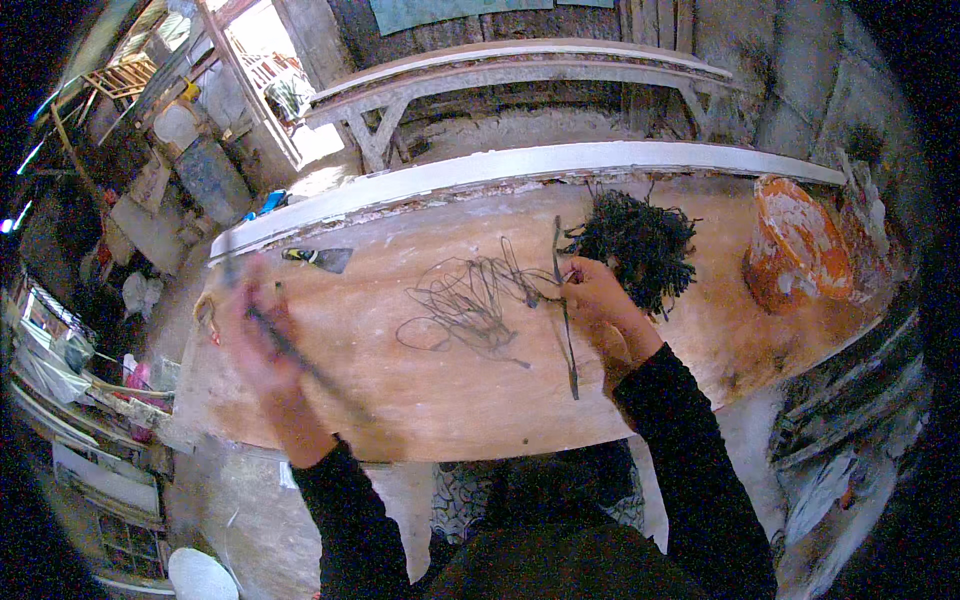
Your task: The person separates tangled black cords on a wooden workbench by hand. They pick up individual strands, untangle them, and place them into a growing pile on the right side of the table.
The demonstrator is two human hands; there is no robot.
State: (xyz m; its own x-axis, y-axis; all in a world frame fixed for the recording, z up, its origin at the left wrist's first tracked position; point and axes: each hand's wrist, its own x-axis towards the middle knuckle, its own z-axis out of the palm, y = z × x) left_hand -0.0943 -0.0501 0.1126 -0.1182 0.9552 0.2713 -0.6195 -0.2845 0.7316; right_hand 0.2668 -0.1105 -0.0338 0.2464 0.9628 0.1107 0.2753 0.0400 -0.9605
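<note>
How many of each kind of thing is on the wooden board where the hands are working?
Loose tangles of thin dark wire: 1
Thick black bundles of wire: 1
Long thin rods by the right hand: 1
Orange buckets smeared with white: 1
Scrapers with a flat blade: 1
Blurred thin sticks in the left hand: 1
Total: 6

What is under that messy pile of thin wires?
The thin wires lie on the wooden board. Bare board shows through the loops. The right hand covers the tangle's right end, so what lies beneath there is hidden.
</note>
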